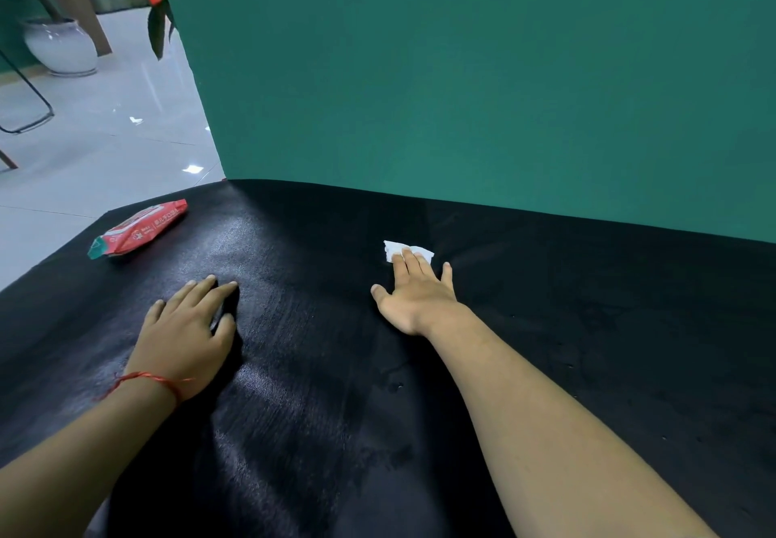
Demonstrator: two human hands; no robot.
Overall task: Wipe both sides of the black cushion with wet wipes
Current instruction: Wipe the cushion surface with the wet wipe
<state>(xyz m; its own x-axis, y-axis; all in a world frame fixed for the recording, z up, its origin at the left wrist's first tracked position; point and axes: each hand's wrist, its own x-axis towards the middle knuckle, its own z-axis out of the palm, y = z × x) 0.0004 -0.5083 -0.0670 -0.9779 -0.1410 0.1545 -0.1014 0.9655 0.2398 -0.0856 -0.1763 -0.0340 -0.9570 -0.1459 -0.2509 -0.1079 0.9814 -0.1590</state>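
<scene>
The right hand (pixel 413 292) is stretched flat, fingers pressing a white wet wipe (pixel 397 250) onto the glossy black cushion (pixel 315 369); the left hand (pixel 189 331) is rested flat, holding nothing.

Right hand (pixel 413 294) flat on wet wipe (pixel 405 250), black cushion (pixel 546 327).

black cushion (pixel 319 369) with a shiny sheen, white wet wipe (pixel 397 250), red pack of wipes (pixel 136 229) with a teal end, plain teal backdrop (pixel 462 75), red string bracelet (pixel 155 380).
</scene>
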